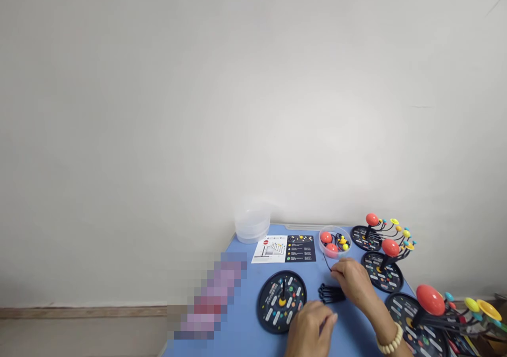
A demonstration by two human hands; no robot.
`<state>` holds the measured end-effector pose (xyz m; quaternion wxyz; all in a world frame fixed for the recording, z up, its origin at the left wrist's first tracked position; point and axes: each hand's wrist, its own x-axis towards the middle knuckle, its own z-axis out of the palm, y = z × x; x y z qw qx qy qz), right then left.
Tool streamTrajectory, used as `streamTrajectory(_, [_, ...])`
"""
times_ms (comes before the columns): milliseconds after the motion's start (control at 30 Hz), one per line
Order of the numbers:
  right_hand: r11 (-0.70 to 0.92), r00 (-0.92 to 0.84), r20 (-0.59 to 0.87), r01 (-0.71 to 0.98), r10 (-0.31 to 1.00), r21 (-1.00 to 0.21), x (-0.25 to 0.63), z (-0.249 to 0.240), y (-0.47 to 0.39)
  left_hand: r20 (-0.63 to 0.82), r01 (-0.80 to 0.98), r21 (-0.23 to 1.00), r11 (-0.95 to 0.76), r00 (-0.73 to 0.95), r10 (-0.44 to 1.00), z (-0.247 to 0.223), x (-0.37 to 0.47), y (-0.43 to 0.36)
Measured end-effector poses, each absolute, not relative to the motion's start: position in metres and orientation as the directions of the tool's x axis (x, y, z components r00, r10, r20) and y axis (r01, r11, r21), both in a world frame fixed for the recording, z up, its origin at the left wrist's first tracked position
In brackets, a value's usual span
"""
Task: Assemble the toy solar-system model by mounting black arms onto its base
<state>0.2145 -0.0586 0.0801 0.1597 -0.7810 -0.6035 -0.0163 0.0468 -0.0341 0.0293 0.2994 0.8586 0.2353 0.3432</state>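
- Right hand (350,276): fingertips pinched one thin black rod (327,262), pointing up toward the clear tub (337,255).
- Left hand (311,328): fingers curled, thumb apart, beside the round black base (276,313); couldn't tell if it held anything.
- Spare black rods (331,293) lay bunched on the blue table (242,315), right of the base.
- Leaflet (271,249) lay flat behind the base.

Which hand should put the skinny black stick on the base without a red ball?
Probably the right hand: it pinches the thin black plastic rod. The left hand, nearer the round black base, seems empty.
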Motion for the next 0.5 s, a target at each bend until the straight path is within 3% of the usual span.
streamTrajectory(100, [-0.219,0.244,0.188,0.965,0.951,-0.146,0.213,0.075,-0.055,0.529,0.151,0.525,-0.837,0.713,0.46,0.006,0.028,-0.036])
streamTrajectory(200, [-0.212,0.233,0.187,0.969,0.954,-0.129,0.21,0.07,-0.051,0.56,0.132,0.471,-0.872,0.72,0.411,-0.003,0.022,-0.033])
streamTrajectory(400, [-0.212,0.233,0.195,0.969,0.953,-0.124,0.208,0.07,-0.051,0.553,0.179,0.447,-0.876,0.714,0.428,-0.015,0.028,-0.026])
streamTrajectory(500, [-0.234,0.283,0.251,0.95,0.926,-0.206,0.212,0.076,-0.062,0.519,0.184,0.531,-0.827,0.702,0.489,-0.03,0.037,-0.026])
